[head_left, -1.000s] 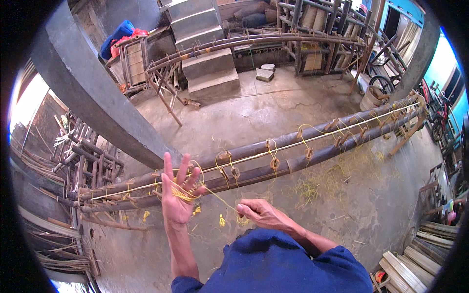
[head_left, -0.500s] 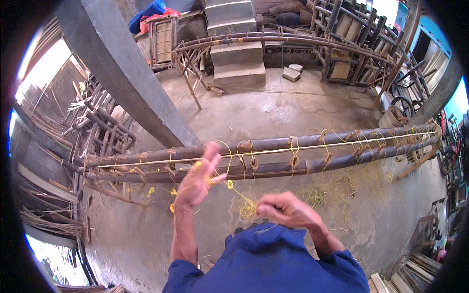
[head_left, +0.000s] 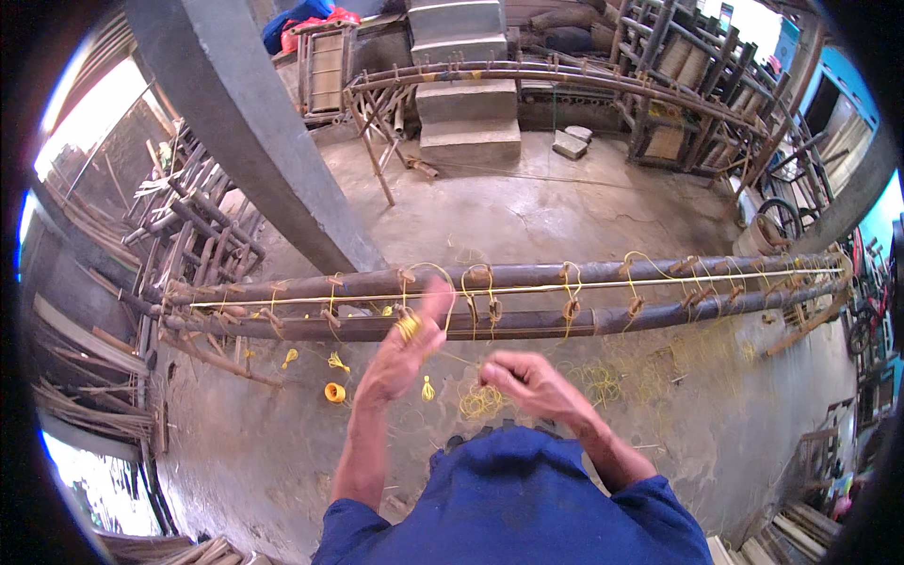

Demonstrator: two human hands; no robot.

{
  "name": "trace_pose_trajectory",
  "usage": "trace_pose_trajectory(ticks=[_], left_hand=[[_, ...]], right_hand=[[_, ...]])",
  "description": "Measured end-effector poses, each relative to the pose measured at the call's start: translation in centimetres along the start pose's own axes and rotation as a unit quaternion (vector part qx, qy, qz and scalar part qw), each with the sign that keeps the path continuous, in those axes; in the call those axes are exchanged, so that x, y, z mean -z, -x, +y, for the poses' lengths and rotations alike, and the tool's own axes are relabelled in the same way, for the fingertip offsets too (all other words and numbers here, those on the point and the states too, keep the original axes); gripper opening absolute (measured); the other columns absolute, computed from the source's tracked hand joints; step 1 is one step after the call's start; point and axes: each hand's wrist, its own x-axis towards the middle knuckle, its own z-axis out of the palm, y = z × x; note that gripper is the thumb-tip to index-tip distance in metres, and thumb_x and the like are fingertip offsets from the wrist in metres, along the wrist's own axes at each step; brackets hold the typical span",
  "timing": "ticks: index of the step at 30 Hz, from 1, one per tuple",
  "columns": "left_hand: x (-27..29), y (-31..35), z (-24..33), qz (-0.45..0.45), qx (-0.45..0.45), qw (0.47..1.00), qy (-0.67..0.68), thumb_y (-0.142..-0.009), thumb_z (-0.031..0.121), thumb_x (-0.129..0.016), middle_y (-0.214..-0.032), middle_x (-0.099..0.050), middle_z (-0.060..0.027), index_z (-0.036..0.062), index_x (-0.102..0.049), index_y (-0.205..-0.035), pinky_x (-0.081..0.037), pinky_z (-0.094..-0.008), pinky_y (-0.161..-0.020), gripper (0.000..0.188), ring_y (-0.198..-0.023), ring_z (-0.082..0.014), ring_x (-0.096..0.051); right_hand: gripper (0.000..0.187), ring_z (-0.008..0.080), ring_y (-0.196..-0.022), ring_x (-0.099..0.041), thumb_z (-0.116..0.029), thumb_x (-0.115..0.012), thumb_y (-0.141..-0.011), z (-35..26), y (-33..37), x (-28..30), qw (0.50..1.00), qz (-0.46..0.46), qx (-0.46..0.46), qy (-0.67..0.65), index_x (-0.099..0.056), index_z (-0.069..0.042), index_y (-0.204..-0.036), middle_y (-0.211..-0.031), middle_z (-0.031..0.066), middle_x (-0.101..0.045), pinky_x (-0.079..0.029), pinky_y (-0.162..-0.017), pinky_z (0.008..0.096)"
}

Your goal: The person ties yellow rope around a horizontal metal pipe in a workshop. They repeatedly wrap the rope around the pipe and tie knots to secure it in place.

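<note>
My left hand (head_left: 405,356) is raised before the near bamboo pole (head_left: 537,325), slightly blurred. Yellow string (head_left: 409,328) is wound around its fingers in a small bundle. From there a strand runs to my right hand (head_left: 529,381), whose fingers are closed in a pinch on it, lower and to the right. Both hands are apart from the frame of two long dark poles. Along the far bamboo pole (head_left: 546,274), yellow loops and small wooden pegs (head_left: 571,309) are spaced out, and a thin pale strip (head_left: 527,292) stretches lengthwise between the poles.
On the concrete floor lie a loose yellow string tangle (head_left: 482,402), small tied bundles (head_left: 337,363) and an orange roll (head_left: 334,392). A grey pillar (head_left: 254,141) rises beyond the frame's left part. Another pole rack (head_left: 565,71) stands before the steps (head_left: 469,141).
My left hand has moved slightly right and turned, its fingers less spread, with more string showing around them. My right hand has shifted slightly left and up. The view has moved a little.
</note>
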Motion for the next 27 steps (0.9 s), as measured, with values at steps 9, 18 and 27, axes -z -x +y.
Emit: trace_pose_trajectory(ticks=[9, 18, 27], left_hand=[[-1.0, 1.1, 2.8, -0.164, 0.112, 0.98, -0.03, -0.103, 0.037, -0.033, -0.099, -0.071, -0.0127, -0.0022, -0.048, -0.134, -0.033, -0.0381, -0.107, 0.052, -0.109, -0.0224, -0.062], [-1.2, 0.9, 1.4, -0.106, 0.095, 0.987, -0.074, -0.101, 0.031, -0.043, -0.109, -0.067, -0.011, -0.0028, -0.062, -0.113, -0.038, -0.0351, -0.101, 0.04, -0.108, -0.0204, -0.058], [-0.9, 1.2, 2.2, -0.184, 0.089, 0.978, -0.049, -0.1, 0.028, -0.045, -0.1, -0.069, -0.0131, -0.0046, -0.063, -0.104, -0.043, -0.0352, -0.094, 0.038, -0.099, -0.0219, -0.062]], right_hand=[[0.016, 0.0067, -0.071, -0.046, -0.016, -0.053, -0.097, 1.1, -2.6, 3.7, 0.965, 0.246, 0.048, 0.074, -0.063, -0.003, -0.1, -0.072, -0.0016, -0.051, -0.041, -0.06, 0.0246], [0.042, 0.0218, -0.08, -0.058, -0.007, -0.065, -0.078, -1.9, -2.2, 1.0, 0.861, 0.117, 0.337, 0.363, -0.059, -0.013, -0.12, -0.091, 0.0048, -0.06, -0.049, -0.069, 0.0321], [0.035, 0.0246, -0.088, -0.058, -0.005, -0.065, -0.074, -0.2, -2.9, 0.4, 0.895, 0.098, 0.254, 0.353, -0.064, -0.009, -0.109, -0.096, 0.0072, -0.059, -0.05, -0.077, 0.035]])
